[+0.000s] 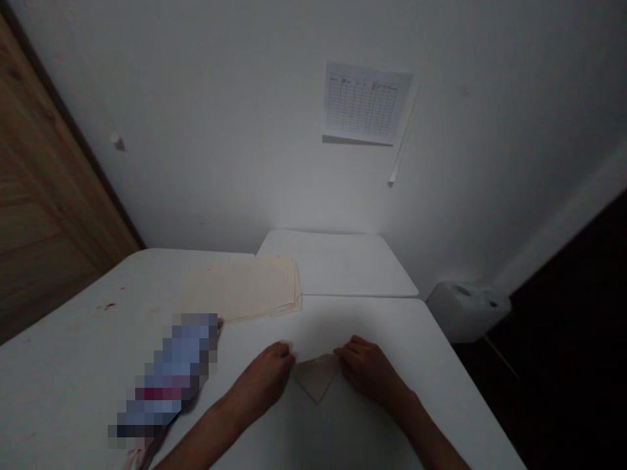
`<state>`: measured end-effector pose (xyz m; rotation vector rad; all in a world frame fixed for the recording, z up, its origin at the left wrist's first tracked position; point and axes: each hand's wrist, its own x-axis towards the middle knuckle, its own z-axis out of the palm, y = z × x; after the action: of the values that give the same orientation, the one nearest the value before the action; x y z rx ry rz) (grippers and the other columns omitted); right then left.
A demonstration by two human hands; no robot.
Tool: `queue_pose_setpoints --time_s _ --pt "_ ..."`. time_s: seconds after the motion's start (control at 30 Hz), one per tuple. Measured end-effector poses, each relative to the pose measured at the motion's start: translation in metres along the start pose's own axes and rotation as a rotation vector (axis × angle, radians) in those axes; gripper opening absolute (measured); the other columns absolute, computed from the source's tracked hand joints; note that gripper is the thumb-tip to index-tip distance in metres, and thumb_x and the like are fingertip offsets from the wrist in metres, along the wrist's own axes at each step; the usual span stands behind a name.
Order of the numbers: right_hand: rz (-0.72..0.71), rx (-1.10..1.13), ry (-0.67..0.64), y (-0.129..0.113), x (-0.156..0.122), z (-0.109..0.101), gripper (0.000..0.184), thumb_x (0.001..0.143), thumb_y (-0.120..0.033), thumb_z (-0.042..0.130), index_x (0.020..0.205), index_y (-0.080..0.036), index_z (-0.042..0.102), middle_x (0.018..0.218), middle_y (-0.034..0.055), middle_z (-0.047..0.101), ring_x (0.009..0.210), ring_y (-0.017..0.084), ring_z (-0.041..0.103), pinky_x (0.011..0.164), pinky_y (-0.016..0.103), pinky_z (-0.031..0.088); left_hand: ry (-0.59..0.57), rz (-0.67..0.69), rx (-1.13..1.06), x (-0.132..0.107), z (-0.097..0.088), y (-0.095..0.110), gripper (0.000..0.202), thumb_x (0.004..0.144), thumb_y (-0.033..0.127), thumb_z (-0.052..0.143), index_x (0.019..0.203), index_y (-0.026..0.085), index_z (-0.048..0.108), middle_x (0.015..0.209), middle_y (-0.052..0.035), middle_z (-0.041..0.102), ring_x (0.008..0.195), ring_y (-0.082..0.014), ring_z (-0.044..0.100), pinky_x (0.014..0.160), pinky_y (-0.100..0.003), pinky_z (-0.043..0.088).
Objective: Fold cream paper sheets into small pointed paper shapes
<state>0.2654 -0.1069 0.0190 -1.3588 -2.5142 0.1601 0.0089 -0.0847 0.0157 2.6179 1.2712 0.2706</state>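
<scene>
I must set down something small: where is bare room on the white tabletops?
Bare: rear tabletop, right of the beige sheets; front tabletop, between the right hand and the tabletop's right edge. Crowded: from the pixelated item past the left hand to the triangular piece.

Dim grey light (a coarsely pixelated patch lower left), near-black darkness right.

Small sheet: held between left hand and right hand.
Sheet stack: laid on table, ahead-left of left hand.
Pixelated item: placed left of left hand.
Page: posted on wall, ahead of hands.
Container: noted beyond table edge, ahead-right of right hand.
</scene>
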Motion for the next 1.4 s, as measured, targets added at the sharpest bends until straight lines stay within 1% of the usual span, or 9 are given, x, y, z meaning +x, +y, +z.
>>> queue_pose_setpoints --time_s 0.2,0.33,0.5,0.6,0.73,0.83,0.93,1.1,1.4 --pt "-0.009 -0.123 -0.048 -0.003 0.003 0.003 0.020 0.090 -0.007 0.050 0.090 -0.017 0.066 0.083 0.0052 0.067 0.083 0.019 0.056 0.073 0.027 0.042 0.004 0.002 0.038 0.001 0.005 0.002 0.029 0.081 0.000 0.041 0.075 0.017 0.063 0.083 -0.0070 0.060 0.081 -0.0203 0.058 0.077 -0.033 0.047" --pt "-0.072 -0.208 -0.050 -0.003 -0.001 0.006 0.015 0.090 -0.008 0.054 0.084 -0.017 0.064 0.080 0.0047 0.066 0.080 0.019 0.055 0.071 0.027 0.042 0.007 0.066 0.141 -0.005 0.007 0.002 0.031 0.081 -0.004 0.041 0.081 0.017 0.065 0.092 -0.0089 0.062 0.091 -0.0230 0.059 0.082 -0.035 0.048" --pt "-0.139 -0.208 -0.022 -0.001 -0.009 0.009 0.008 0.090 -0.014 0.060 0.095 -0.017 0.065 0.088 0.0042 0.066 0.083 0.020 0.055 0.073 0.029 0.043 0.015 0.191 0.289 -0.014 0.011 0.000 0.035 0.081 -0.005 0.042 0.101 0.012 0.064 0.106 -0.0145 0.063 0.104 -0.0279 0.057 0.093 -0.042 0.046" --pt "-0.164 -0.203 -0.010 0.000 -0.012 0.010 0.010 0.090 -0.016 0.061 0.100 -0.017 0.065 0.091 0.0038 0.066 0.085 0.020 0.055 0.075 0.030 0.044 0.026 0.178 0.309 -0.017 0.015 0.000 0.039 0.080 -0.006 0.041 0.108 0.011 0.062 0.112 -0.0164 0.063 0.110 -0.0299 0.057 0.097 -0.045 0.044" --pt "-0.161 -0.209 0.006 0.000 -0.013 0.010 0.009 0.089 -0.016 0.063 0.098 -0.017 0.066 0.091 0.0038 0.066 0.086 0.021 0.055 0.076 0.030 0.045 0.109 0.174 0.205 -0.021 0.015 0.011 0.054 0.075 -0.001 0.047 0.127 0.009 0.051 0.137 -0.0194 0.050 0.127 -0.0340 0.045 0.104 -0.049 0.040" --pt "-0.153 -0.204 0.023 0.000 -0.013 0.012 0.009 0.089 -0.017 0.063 0.098 -0.018 0.066 0.091 0.0040 0.066 0.086 0.020 0.055 0.076 0.030 0.046 0.129 0.265 0.090 -0.022 0.014 0.023 0.061 0.081 0.019 0.058 0.140 0.013 0.039 0.149 -0.0166 0.037 0.135 -0.0331 0.036 0.108 -0.048 0.038" --pt "-0.168 -0.189 0.064 0.002 -0.014 0.015 0.011 0.089 -0.017 0.063 0.099 -0.018 0.066 0.089 0.0038 0.066 0.085 0.020 0.055 0.075 0.030 0.046 0.169 0.294 0.038 -0.021 0.019 0.033 0.059 0.083 0.027 0.061 0.138 0.018 0.041 0.146 -0.0140 0.042 0.133 -0.0309 0.041 0.105 -0.046 0.044" --pt "-0.171 -0.136 0.142 0.005 -0.016 0.022 0.012 0.089 -0.015 0.063 0.100 -0.019 0.066 0.091 0.0039 0.066 0.084 0.019 0.056 0.076 0.030 0.048 0.194 0.311 0.065 -0.018 0.032 0.036 0.048 0.086 0.026 0.061 0.131 0.018 0.049 0.141 -0.0131 0.050 0.128 -0.0295 0.048 0.101 -0.045 0.049" --pt "0.042 0.094 0.290 0.004 -0.022 0.023 0.022 0.088 -0.006 0.054 0.100 -0.019 0.067 0.095 0.0051 0.065 0.089 0.018 0.056 0.081 0.029 0.048 0.222 0.325 0.126 -0.018 0.037 0.036 0.037 0.088 0.024 0.059 0.124 0.015 0.056 0.136 -0.0146 0.054 0.126 -0.0294 0.051 0.100 -0.044 0.051"
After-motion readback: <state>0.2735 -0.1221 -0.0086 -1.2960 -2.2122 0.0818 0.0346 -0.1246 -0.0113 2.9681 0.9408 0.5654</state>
